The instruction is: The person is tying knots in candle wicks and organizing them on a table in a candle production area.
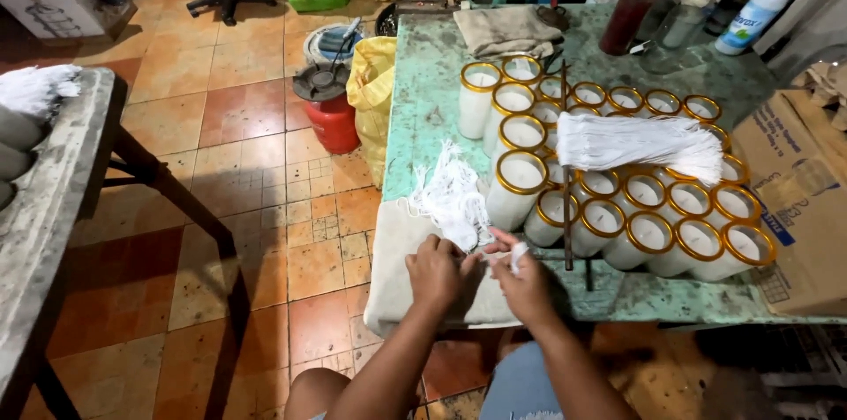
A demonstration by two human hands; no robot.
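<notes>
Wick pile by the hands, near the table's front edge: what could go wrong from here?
1. The loose wick pile lies near the table edge; tugging one free could drag others onto the floor.
2. The left hand and right hand work right beside the gold-rimmed candle glasses; a knock could tip one.
3. The wick bundle rests across the glass rims and might slide off.

Both hands (pixel 481 274) on white wicks (pixel 452 199) (tangled)
</notes>
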